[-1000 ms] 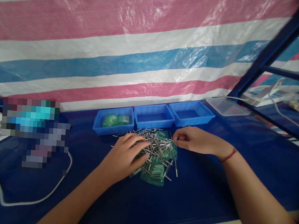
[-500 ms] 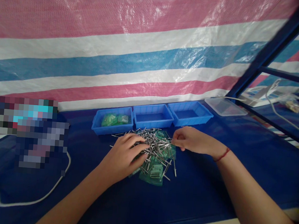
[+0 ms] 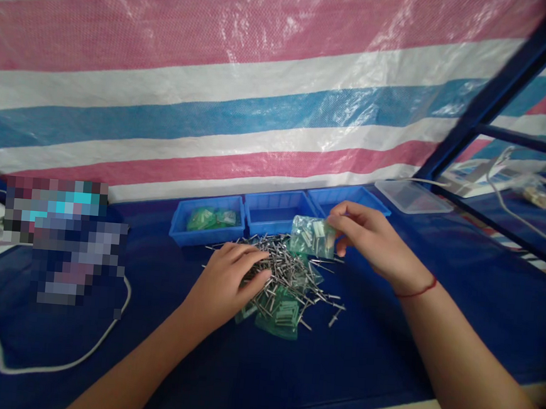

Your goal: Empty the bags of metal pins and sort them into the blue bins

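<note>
A heap of silvery pop rivets [image 3: 291,269] lies spread on the dark blue table, mixed with green-tinted plastic bags. Between thumb and fingers, my right hand [image 3: 362,237] pinches a small clear greenish bag [image 3: 312,236] with pale pieces inside, raised just above the heap's back right side. My left hand [image 3: 232,277] rests on the heap's left side, fingers apart and slightly curled, and no object shows in its grasp. Another green bag [image 3: 280,316] lies at the front of the pile, with rivets partly over it.
Behind the heap stand a left blue bin [image 3: 208,221] holding green bags, a middle blue bin [image 3: 279,211] and a right blue bin [image 3: 349,199]. A clear plastic lid [image 3: 413,196] lies at the back right. A white cable [image 3: 61,372] loops across the left side.
My right hand has lifted the bag up out of the heap, and several rivets have shifted or spilled to the right. My left hand has stayed almost in place.
</note>
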A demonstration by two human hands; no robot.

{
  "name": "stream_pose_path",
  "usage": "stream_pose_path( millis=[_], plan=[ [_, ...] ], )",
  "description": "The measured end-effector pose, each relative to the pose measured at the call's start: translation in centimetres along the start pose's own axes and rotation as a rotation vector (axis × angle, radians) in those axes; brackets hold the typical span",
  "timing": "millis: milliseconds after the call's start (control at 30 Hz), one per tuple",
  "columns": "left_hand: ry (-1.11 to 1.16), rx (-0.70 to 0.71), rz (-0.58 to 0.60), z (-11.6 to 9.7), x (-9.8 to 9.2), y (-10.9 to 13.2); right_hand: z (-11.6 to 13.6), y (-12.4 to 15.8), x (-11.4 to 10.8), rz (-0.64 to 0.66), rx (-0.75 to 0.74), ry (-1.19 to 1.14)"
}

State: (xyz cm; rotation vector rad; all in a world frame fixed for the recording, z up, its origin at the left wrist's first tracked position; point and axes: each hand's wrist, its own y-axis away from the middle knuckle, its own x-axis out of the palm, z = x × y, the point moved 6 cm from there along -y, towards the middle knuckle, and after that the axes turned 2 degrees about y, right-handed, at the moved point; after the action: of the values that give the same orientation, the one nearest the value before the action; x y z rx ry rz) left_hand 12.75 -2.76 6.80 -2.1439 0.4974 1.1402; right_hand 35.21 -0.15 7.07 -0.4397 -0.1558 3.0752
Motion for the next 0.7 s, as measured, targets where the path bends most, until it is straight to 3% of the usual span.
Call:
stream_pose_path(
  millis=[133, 267, 500, 700],
  plan=[
    [0.137, -0.157, -0.102, 0.4, -0.4, -0.3, 0.5, 0.8, 3.0, 0.108, 0.035, -0.204],
    [0.232, -0.285, -0.071, 1.2, -0.1, -0.2, 0.2, 1.2, 5.3, 0.195, 0.071, -0.289],
    [0.354, -0.374, -0.043, 2.3, 0.5, 0.2, 0.1, 1.2, 5.6, 0.229, -0.061, -0.142],
    [0.661, -0.471, -0.088, 2.7, 0.9, 0.2, 0.6, 1.4, 5.6, 0.2, -0.113, -0.172]
  ],
)
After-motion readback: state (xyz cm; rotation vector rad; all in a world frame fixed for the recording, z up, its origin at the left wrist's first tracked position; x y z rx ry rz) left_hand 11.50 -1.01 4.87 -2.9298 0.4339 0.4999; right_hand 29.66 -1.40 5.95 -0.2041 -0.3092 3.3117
